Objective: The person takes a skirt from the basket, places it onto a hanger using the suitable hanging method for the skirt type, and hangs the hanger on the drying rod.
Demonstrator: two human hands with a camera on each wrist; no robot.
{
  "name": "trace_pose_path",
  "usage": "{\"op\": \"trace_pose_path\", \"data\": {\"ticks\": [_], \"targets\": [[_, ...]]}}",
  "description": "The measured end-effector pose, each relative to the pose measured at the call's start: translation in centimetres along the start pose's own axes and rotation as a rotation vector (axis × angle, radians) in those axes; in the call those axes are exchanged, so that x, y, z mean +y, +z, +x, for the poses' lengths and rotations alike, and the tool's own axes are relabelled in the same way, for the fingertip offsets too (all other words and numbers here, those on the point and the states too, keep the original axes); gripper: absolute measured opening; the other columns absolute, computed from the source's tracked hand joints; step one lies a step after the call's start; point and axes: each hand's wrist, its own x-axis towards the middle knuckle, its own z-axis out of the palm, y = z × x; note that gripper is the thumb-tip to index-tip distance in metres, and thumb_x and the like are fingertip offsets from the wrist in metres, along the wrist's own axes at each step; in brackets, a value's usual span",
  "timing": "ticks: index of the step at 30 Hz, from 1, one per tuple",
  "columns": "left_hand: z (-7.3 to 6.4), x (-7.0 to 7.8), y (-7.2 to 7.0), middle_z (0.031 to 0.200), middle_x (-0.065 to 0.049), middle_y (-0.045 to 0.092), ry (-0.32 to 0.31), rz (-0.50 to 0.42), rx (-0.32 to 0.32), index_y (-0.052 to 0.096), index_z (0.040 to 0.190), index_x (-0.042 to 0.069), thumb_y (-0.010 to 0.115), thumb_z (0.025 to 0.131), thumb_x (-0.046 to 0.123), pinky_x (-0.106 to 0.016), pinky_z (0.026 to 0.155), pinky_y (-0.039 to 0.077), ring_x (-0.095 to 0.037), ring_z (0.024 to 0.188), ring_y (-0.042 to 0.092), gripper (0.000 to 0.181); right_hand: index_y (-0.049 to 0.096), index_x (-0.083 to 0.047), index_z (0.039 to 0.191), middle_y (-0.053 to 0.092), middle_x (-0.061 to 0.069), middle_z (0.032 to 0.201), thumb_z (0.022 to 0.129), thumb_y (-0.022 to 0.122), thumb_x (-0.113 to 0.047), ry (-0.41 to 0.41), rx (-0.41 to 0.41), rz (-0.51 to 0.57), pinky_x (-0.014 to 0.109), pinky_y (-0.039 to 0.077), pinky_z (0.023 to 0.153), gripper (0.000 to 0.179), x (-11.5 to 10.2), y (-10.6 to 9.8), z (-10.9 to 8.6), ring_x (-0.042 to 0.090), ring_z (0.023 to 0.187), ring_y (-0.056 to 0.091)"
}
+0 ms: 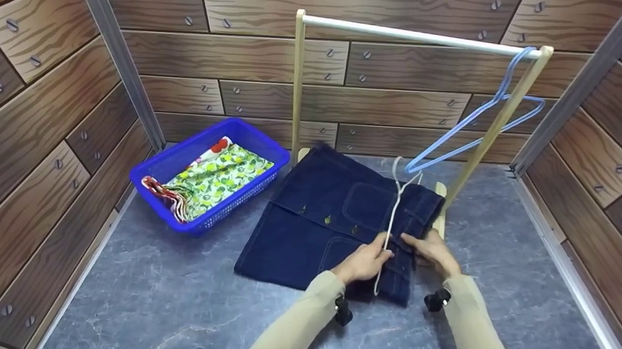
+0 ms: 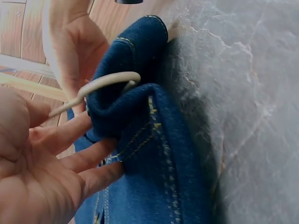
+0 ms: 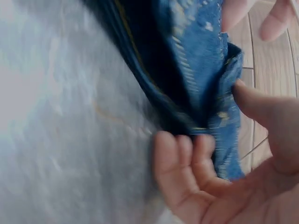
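Note:
A dark blue denim skirt (image 1: 296, 246) with a buttoned front and patch pockets lies on the grey floor, waist end toward the right. Between thumb and index finger, my left hand (image 1: 360, 262) pinches a white hanger (image 1: 394, 214), which stands edge-on across the skirt. Its other fingers touch the denim. In the left wrist view, the hanger's rounded end (image 2: 110, 81) overlaps the folded waistband (image 2: 110, 112). My right hand (image 1: 436, 253) holds the waist edge, thumb on one side and fingers on the other; the right wrist view shows the waist gaping (image 3: 191, 93) there.
Behind the skirt stands a clothes rack with a metal rail (image 1: 406, 34) and wooden posts. Blue hangers (image 1: 459, 129) hang at its right end. A blue basket (image 1: 150, 197) at the left contains folded printed cloth (image 1: 224, 174). Wood-patterned walls enclose the floor.

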Motion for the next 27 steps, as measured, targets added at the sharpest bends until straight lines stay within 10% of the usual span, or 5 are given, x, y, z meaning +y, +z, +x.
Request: {"op": "trace_pose_path", "data": {"ticks": [9,14,20,23,27], "targets": [[0.4,0.4,-0.7,0.069,0.009,0.050,-0.006,-0.045,-0.025,0.045,0.134,0.015,0.050,0.103,0.020,-0.020,0.056,0.039,-0.007,0.057,0.047,0.032,0.051,0.002,0.114,0.072,-0.001,0.077,0.093,0.068,-0.020,0.053,-0.054,0.309,0.029,0.060,0.067,0.035,0.2,-0.2,0.3,0.013,0.071,0.072],[0.6,0.5,-0.6,0.071,0.008,0.062,-0.014,-0.092,0.045,0.059,0.121,0.010,0.057,0.098,0.012,-0.017,0.056,0.041,-0.004,0.058,0.051,0.024,0.048,0.005,0.120,0.071,-0.002,0.082,0.094,0.066,-0.017,0.016,-0.030,0.351,0.026,0.059,0.068,0.039,0.0,0.2,0.4,0.011,0.074,0.070],[1.0,0.9,0.2,0.077,-0.010,0.068,-0.040,-0.543,0.097,0.048,0.131,0.001,0.049,0.094,-0.006,-0.021,0.051,0.051,-0.010,0.053,0.057,0.038,0.040,0.008,0.137,0.064,0.005,0.109,0.100,0.055,-0.018,-0.090,0.015,0.220,0.021,0.053,0.078,0.047,-0.5,1.1,0.6,0.005,0.086,0.064],[1.2,1.2,0.4,0.073,-0.009,0.062,-0.086,-0.806,0.098,0.050,0.113,0.000,0.047,0.097,-0.002,-0.025,0.047,0.052,-0.013,0.051,0.055,0.016,0.034,0.003,0.143,0.059,0.007,0.118,0.103,0.048,-0.017,-0.113,0.016,0.227,0.020,0.052,0.079,0.047,-0.9,1.3,0.6,0.004,0.088,0.062],[1.5,1.4,-0.3,0.070,-0.005,0.061,-0.113,-0.734,0.140,0.057,0.097,0.003,0.055,0.097,0.006,-0.023,0.050,0.049,-0.011,0.055,0.055,0.004,0.025,-0.001,0.148,0.057,0.001,0.114,0.104,0.044,-0.015,-0.115,-0.001,0.313,0.022,0.054,0.077,0.051,-1.2,1.3,0.7,0.004,0.085,0.063]]}}
